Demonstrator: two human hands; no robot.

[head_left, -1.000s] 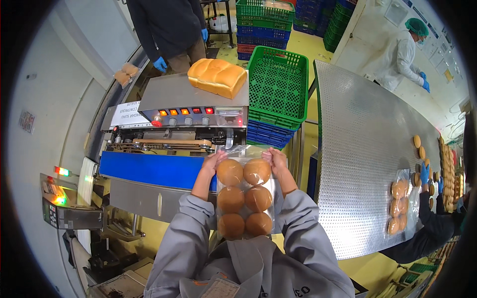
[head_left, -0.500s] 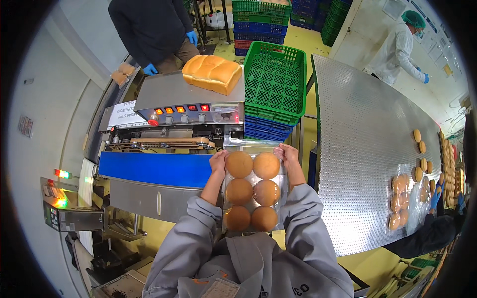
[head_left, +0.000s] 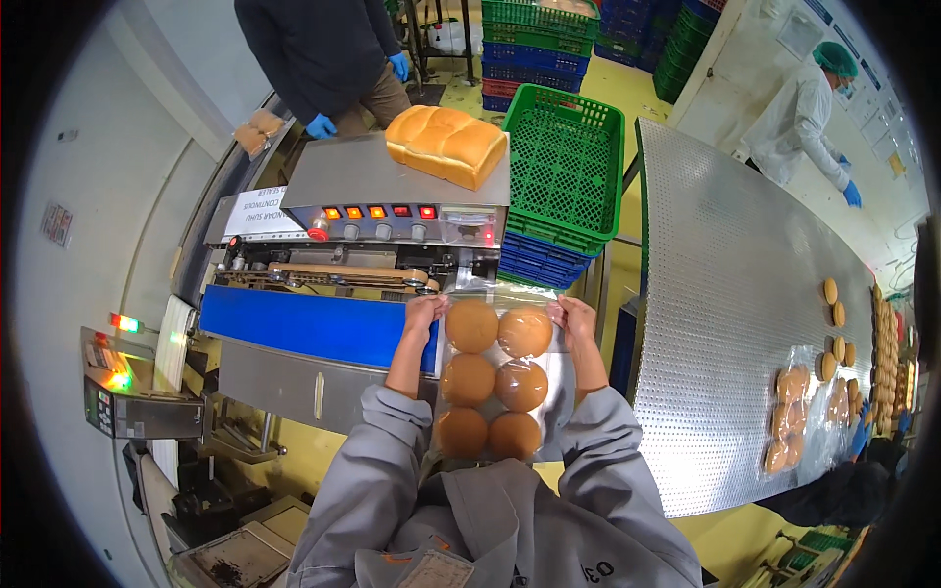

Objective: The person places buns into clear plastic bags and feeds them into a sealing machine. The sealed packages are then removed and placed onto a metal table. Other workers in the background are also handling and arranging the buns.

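Note:
A clear plastic bag of round brown buns (head_left: 469, 380) lies before me, its buns in two columns. My left hand (head_left: 424, 312) pinches the bag's upper left corner, beside the end of the blue conveyor belt (head_left: 304, 326). At the upper right corner, my right hand (head_left: 574, 318) grips the film between thumb and fingers. The bag's top edge is stretched between both hands. Just beyond stands a band sealing machine (head_left: 392, 211) with lit orange and red switches and a red knob. A loaf of bread (head_left: 446, 145) rests on top of it.
Green and blue crates (head_left: 564, 230) are stacked behind the bag. On the right, a dimpled metal table (head_left: 716, 294) bears loose buns and another bagged set (head_left: 787, 412). One person (head_left: 314, 49) stands behind the machine, another (head_left: 799, 122) by the far wall. A lit device (head_left: 137, 392) is at left.
The view has shifted slightly, so the machine and crates appear farther right. Both hands keep hold of the bag's top corners. The person in white has lowered their gloved hand.

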